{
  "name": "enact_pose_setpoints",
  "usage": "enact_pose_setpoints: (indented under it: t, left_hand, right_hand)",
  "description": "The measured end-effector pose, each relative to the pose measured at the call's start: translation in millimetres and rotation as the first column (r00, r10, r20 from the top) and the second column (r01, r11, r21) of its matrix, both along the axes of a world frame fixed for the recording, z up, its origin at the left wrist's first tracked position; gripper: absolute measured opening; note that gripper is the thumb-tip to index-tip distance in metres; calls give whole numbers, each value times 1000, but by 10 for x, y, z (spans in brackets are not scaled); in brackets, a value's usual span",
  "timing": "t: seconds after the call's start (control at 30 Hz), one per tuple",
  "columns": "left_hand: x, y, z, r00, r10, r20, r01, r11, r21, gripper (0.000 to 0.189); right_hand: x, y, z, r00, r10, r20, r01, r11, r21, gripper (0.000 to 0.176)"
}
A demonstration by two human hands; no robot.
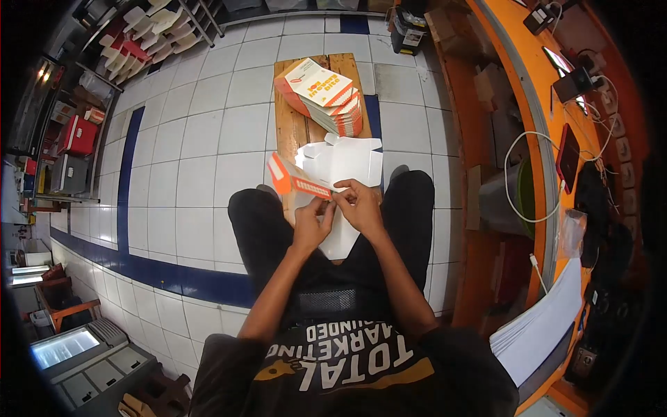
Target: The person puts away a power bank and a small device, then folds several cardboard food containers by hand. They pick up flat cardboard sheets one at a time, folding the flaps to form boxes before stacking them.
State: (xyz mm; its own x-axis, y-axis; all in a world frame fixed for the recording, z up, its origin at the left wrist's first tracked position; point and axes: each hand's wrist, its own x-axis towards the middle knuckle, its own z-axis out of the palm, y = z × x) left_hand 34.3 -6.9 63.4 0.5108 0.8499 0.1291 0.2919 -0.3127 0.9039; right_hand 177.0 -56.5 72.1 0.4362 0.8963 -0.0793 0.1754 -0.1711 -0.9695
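Observation:
An unfolded cardboard food box (354, 158), white inside and orange outside, lies across the wooden bench between my knees. One printed orange-and-white side panel stands up at the left, tilted. My left hand (313, 221) pinches the near end of that panel. Close beside it, my right hand (358, 207) has thumb and fingers closed on the same corner of the box. The fingertips almost meet, and the exact fold between them is hidden. Farther along the bench sits a stack of flat printed boxes (321, 87), slightly fanned out.
The wooden bench (288, 125) stands on a white tiled floor (187, 160). To the right runs an orange counter (514, 69) with cables, a phone (568, 158) and a pile of white sheets (538, 330). Shelves with a red box (78, 135) line the left.

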Motion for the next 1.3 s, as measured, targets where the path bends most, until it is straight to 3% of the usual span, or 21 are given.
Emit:
enact_pose_setpoints:
  t: [0.03,0.07,0.1,0.13,0.2,0.27,0.3,0.37,0.4,0.43,0.47,0.53,0.57,0.7,0.73,0.8,0.87,0.93,1.13,1.3]
  left_hand:
    - [-8,-5,-120,1000,3,0,-3,1000,2,17]
    - [-9,-5,-321,999,33,3,-32,993,-113,17]
    - [-1,-8,-436,998,64,5,-61,972,-227,17]
    - [21,-25,-339,998,65,6,-62,972,-226,17]
    - [75,-74,-169,1000,30,0,-29,989,-142,19]
    - [60,-98,-318,1000,-20,-14,19,997,-74,19]
    - [38,-116,-360,997,-79,5,79,986,-144,18]
    - [10,-93,-493,986,-153,63,164,958,-236,27]
    - [10,-39,-331,987,-149,64,160,961,-227,27]
    - [-3,-4,-4,968,62,245,71,865,-497,34]
    - [-20,27,271,887,308,345,50,677,-734,41]
    - [-125,231,526,854,286,434,128,694,-709,52]
    - [-148,295,626,880,254,401,77,758,-648,40]
    - [-132,337,876,900,249,359,25,791,-611,20]
    - [-104,307,892,899,245,362,29,793,-608,20]
    - [-30,203,911,888,217,406,-56,927,-372,16]
    - [20,141,952,873,230,430,-88,941,-326,18]
    - [48,95,973,855,234,463,-172,970,-172,18]
    - [47,51,1044,865,231,446,-196,973,-123,19]
    - [78,-16,1072,883,213,418,-230,973,-10,22]
  right_hand:
    - [-16,-19,1,997,28,-69,-29,1000,-1,31]
    - [-35,-40,2,997,32,-69,-32,999,1,31]
    - [-48,-58,50,982,58,181,-60,998,10,38]
    - [-66,-68,171,905,74,418,-87,996,11,45]
    - [-122,-35,376,892,42,451,-49,999,2,54]
    - [-141,86,459,790,-11,613,-79,990,119,50]
    - [-143,182,382,769,-33,639,-88,984,156,37]
    - [-107,211,289,753,-28,658,-100,983,157,30]
    - [-84,233,279,736,-15,676,-119,981,151,23]
    - [-79,203,325,705,-66,706,-107,974,198,17]
    - [-79,161,402,705,-60,706,-111,975,195,17]
    - [-79,74,531,688,-87,720,-110,969,222,18]
    - [-90,65,507,685,-116,720,-116,957,264,21]
    - [-155,35,813,690,-140,711,-86,959,272,19]
    - [-166,40,842,736,-178,653,-60,944,324,18]
    - [-177,17,864,777,-217,591,-26,927,374,17]
    - [-187,-14,868,957,-186,224,88,918,387,14]
    - [-198,-48,993,970,-169,177,89,916,391,13]
    - [-201,-94,1227,986,-80,149,11,909,418,13]
    - [-240,-63,1253,993,-120,-8,113,907,405,12]
